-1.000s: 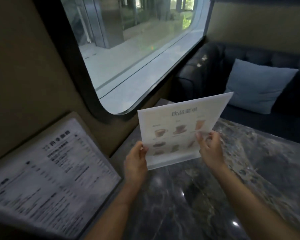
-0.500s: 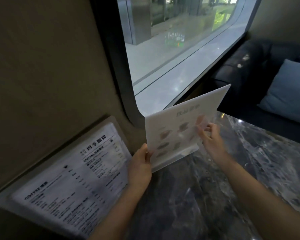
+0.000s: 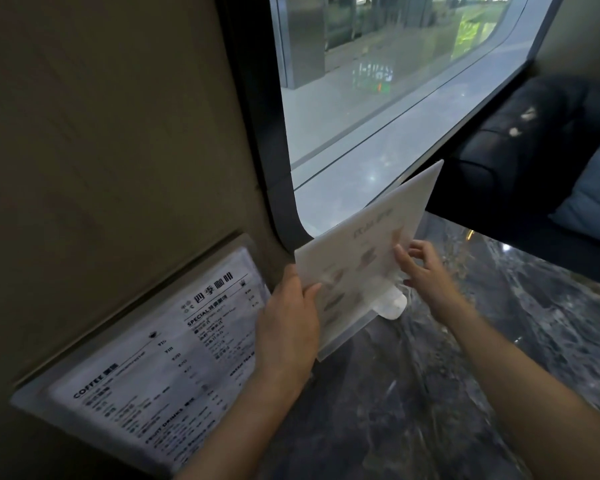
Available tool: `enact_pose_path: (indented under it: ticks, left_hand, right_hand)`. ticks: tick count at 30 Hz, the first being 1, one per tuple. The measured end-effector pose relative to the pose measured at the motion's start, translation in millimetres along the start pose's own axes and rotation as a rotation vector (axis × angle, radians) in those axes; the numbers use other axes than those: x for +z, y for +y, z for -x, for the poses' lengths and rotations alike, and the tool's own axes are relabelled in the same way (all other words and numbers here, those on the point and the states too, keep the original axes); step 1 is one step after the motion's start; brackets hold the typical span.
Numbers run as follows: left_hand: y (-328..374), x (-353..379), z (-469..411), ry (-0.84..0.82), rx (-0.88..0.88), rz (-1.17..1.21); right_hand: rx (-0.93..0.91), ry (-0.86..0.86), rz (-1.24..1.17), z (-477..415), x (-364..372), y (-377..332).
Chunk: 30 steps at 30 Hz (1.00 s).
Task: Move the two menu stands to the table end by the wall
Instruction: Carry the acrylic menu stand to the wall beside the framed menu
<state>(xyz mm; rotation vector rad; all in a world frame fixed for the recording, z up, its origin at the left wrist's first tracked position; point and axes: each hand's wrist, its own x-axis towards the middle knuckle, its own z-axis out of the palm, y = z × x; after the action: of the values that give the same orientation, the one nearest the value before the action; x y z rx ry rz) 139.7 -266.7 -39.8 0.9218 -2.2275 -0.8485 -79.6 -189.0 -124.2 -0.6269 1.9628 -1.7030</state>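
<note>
Both hands on a white drinks menu stand (image 3: 368,258), upright on the dark marble table (image 3: 430,393) beside the window (image 3: 378,109). Left hand (image 3: 288,327) gripping its near edge, thumb across the front. Right hand (image 3: 426,271) at the far side, fingers loosely curled against the sheet. Clear base touching the tabletop. Second menu stand (image 3: 153,368), black print, leaning against the wall (image 3: 101,133) at left. Dark sofa (image 3: 534,140) with blue cushion (image 3: 596,192) beyond.

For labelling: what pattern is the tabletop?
Dark grey marble table with pale veining, seen in the head view.
</note>
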Motion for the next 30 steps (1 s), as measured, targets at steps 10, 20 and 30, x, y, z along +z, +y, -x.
enact_pose_path:
  ticks: [10,20,30]
  left_hand:
    - [9,-39,-26,0.187,0.065,0.026]
    - [4,-38,-30,0.176,0.089,0.048]
    - [-1,-35,-33,0.275,0.147,-0.102]
  right_hand:
    - [0.008,-0.115,-0.059,-17,26,-8]
    - [0.037,-0.21,-0.076,-29,35,-10]
    - [0.054,-0.284,0.003,-29,36,-8]
